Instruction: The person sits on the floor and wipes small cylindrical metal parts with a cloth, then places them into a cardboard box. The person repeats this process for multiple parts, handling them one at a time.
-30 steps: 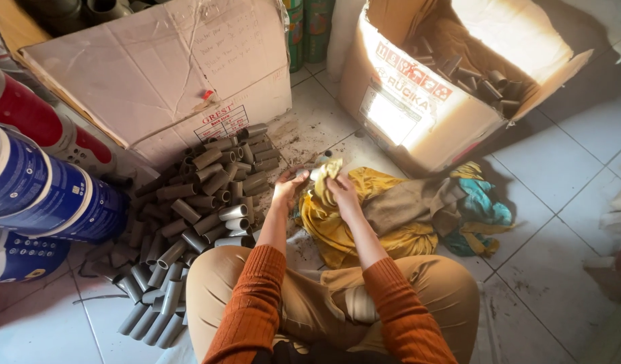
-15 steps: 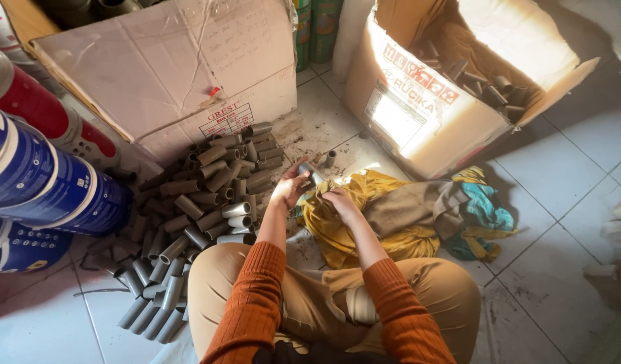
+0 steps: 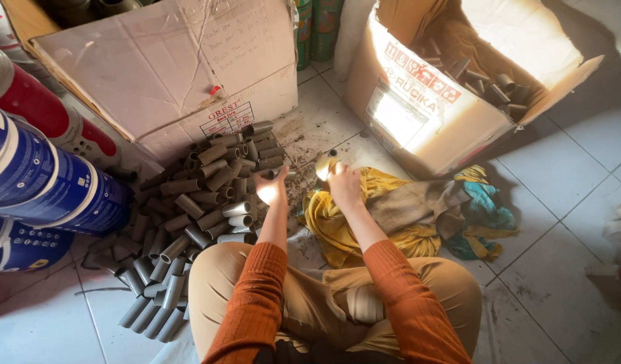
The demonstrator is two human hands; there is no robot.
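I sit cross-legged on a tiled floor, in orange sleeves. My left hand (image 3: 270,189) hovers at the right edge of a pile of short grey pipe pieces (image 3: 202,195) and seems to grip one grey pipe piece (image 3: 289,174) in its fingertips. My right hand (image 3: 344,185) is a little to the right, closed on a bunched corner of a yellow rag (image 3: 322,168). The rest of that rag (image 3: 330,226) lies on the floor under my right forearm. The two hands are apart.
A closed cardboard box (image 3: 175,67) stands behind the pile. An open cardboard box (image 3: 425,108) at the back right holds more pipe pieces (image 3: 485,74). Brown and teal cloths (image 3: 452,209) lie to the right. Blue cans (image 3: 41,182) and a red cylinder (image 3: 34,108) lie at the left.
My hands were together over the rag, around a pipe piece. They have parted: the left hand moved left toward the pile, while the right one stays on the rag.
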